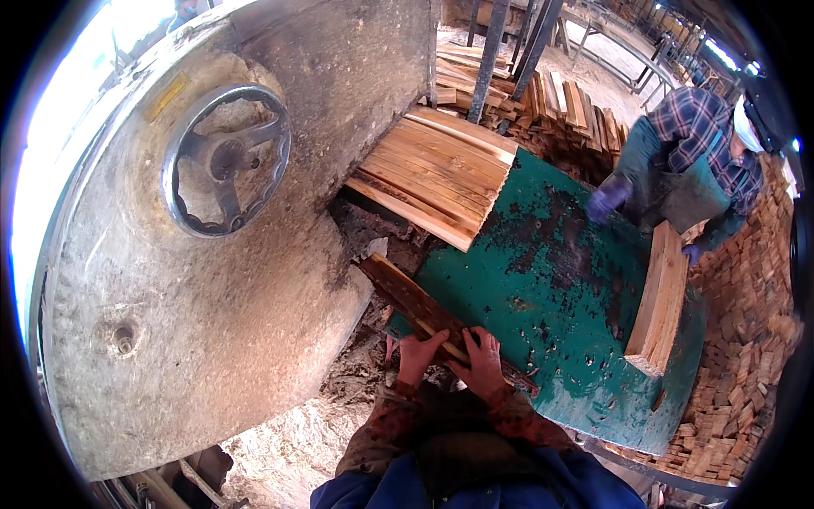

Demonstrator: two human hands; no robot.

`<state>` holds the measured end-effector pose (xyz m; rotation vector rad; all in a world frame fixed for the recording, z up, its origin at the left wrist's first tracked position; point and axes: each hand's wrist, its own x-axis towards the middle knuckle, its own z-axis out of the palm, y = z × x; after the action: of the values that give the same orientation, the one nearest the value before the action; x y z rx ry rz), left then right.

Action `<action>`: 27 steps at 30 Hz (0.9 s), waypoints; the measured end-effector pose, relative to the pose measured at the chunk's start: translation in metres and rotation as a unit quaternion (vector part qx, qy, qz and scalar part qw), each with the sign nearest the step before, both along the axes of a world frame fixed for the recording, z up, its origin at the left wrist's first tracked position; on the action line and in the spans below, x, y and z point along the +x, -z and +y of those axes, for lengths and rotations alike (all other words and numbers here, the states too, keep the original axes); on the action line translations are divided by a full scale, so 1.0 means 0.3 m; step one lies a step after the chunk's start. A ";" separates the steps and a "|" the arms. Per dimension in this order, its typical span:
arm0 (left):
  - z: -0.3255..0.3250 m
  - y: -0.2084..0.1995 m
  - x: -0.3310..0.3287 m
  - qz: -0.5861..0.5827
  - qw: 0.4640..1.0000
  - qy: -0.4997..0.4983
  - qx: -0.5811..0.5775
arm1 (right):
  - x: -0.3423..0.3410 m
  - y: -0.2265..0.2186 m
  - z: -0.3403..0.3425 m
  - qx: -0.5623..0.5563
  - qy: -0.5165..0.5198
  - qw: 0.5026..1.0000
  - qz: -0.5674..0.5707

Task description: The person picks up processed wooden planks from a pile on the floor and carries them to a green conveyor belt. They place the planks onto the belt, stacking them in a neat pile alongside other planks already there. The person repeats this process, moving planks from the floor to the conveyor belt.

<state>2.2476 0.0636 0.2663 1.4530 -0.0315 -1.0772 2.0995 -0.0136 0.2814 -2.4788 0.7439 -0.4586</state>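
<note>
A dark, bark-edged wooden slab [415, 299] lies slantwise in front of me at the near left corner of the green table. My left hand [417, 356] grips it from the near side, thumb along its edge. Close beside it, my right hand [482, 365] is closed over the same slab, with fingers on its top. Past the slab's far end, several pale boards [437, 170] lie side by side, reaching over the table's left edge. The slab's underside is hidden.
The worn green metal table [543, 314] stretches right. A co-worker [699, 144] in purple gloves stands there, one hand on an upright-edged stack of boards [661, 297]. Left stands a large machine housing [203, 322] with a handwheel [227, 159]. Wood piles [738, 373] and sawdust [292, 450] surround it.
</note>
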 end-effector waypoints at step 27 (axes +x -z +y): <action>-0.009 0.042 -0.012 -0.012 0.999 -0.019 -0.045 | -0.005 -0.003 -0.006 0.012 0.000 1.000 -0.013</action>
<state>2.2441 0.0607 0.2537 1.3804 -0.0688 -1.0150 2.0979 -0.0154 0.2824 -2.4458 0.7340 -0.4772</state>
